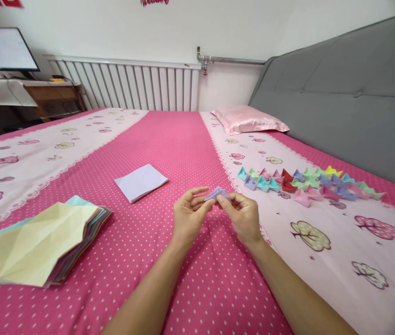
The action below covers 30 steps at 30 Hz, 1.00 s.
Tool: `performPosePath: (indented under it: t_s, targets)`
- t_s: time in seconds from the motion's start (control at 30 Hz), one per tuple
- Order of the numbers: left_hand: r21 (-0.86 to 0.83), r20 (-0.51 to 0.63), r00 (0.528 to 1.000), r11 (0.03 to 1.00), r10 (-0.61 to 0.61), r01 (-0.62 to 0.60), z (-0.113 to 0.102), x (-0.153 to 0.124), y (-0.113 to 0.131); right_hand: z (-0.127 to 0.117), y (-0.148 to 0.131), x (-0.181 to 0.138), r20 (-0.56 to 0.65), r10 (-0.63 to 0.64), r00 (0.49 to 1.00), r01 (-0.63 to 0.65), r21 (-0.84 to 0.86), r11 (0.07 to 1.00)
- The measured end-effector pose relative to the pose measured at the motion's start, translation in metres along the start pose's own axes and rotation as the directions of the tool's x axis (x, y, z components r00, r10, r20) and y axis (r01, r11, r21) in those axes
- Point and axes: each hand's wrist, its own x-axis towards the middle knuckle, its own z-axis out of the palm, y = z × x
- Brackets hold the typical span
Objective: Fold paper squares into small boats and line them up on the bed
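Between my two hands is a small lavender folded paper boat (217, 192), held up over the pink dotted bedspread. My left hand (192, 211) pinches its left end between thumb and fingers. Its right side is gripped by my right hand (242, 214), the thumb pressed on the near face. To the right, several folded paper boats (304, 197) in many colours stand in rows on the bed. A stack of square lavender paper (141, 181) lies left of my hands.
A larger pile of creased coloured sheets (43, 242), pale yellow on top, lies at the near left. A pink pillow (248, 120) rests by the grey headboard (340, 88). Behind the bed is a white radiator (130, 86); a monitor (5, 49) stands on a desk at far left.
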Motion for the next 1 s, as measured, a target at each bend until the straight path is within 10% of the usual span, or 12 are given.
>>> performPosePath:
  t_s: [0.6, 1.0]
  targets:
    - [-0.154, 0.065, 0.984, 0.973, -0.166, 0.174, -0.008, 0.004, -0.002, 0.002, -0.004, 0.001, -0.137, 0.000, 0.991, 0.007, 0.052, 0.999]
    - [0.080, 0.094, 0.986, 0.988, -0.140, 0.132, -0.015, 0.008, 0.003, -0.004, -0.010, 0.003, 0.131, 0.099, 0.986, -0.103, 0.020, 0.994]
